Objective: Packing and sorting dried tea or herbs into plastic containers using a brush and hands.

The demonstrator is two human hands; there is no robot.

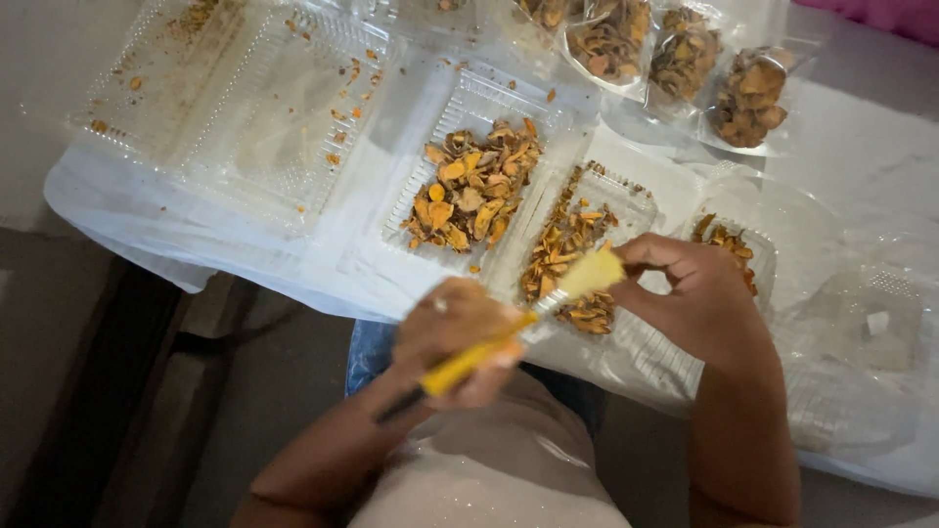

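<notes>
Above the trays, hands grip a blurred yellow-handled brush [518, 328], pale bristles pinched.

Dim, soft light; motion blur smears the hands [460, 337].

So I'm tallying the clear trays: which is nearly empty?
The big clear tray at far left: it holds only scattered orange crumbs, while the trays near the brush hold heaps of dried orange pieces.

yellow-handled brush [509, 337], orange-brown dried slices [472, 191], clear ribbed plastic trays [245, 108].
</notes>
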